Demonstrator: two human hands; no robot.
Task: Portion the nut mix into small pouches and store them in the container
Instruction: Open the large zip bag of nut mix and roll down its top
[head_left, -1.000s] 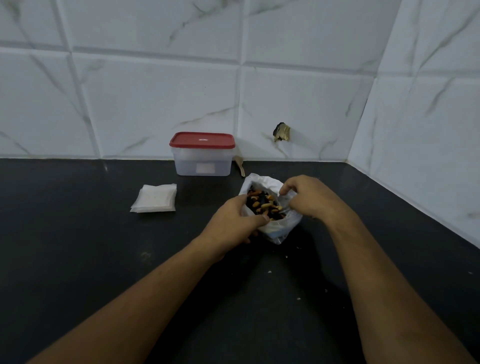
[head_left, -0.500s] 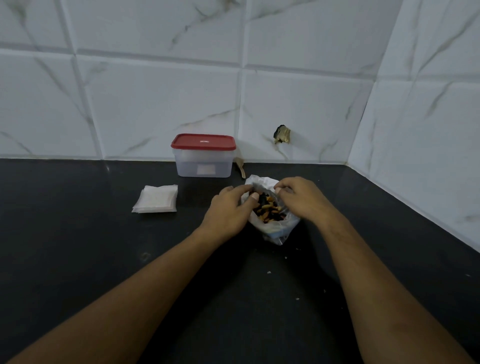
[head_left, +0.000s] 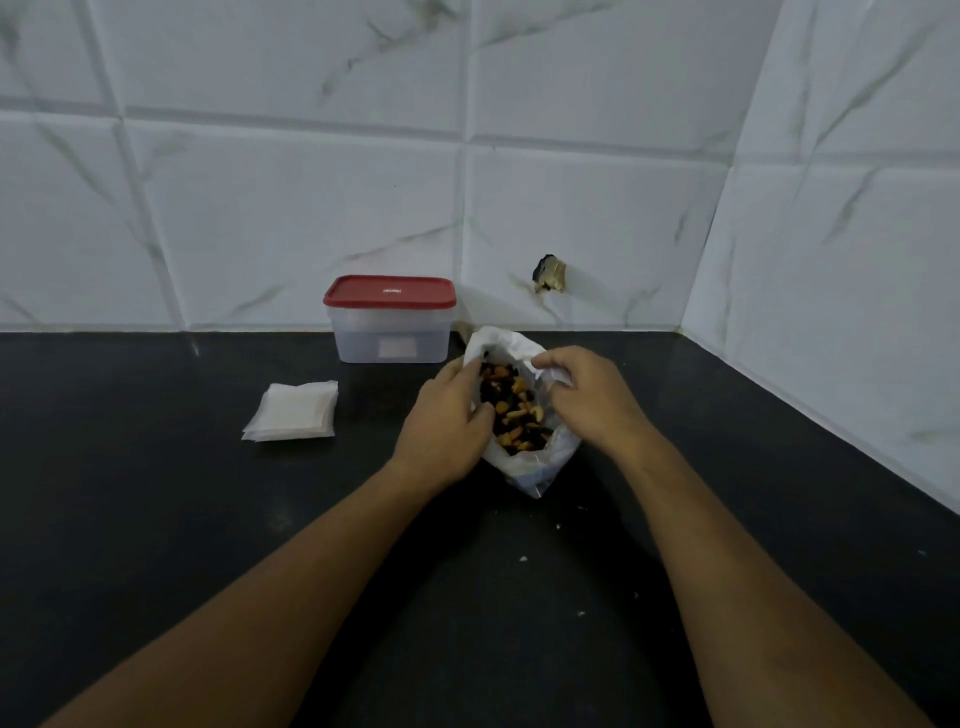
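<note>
No text is legible. The red lid (head_left: 389, 292) bears a small white mark, too small to read; the container (head_left: 363, 340) label (head_left: 397, 347) is blurred.

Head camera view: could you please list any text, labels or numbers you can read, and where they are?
No text is readable.
Small white mark on the red plastic lid: too small to read.
Pale rectangular label on the clear plastic container: blurred.
White plastic bag: nothing legible.
</note>
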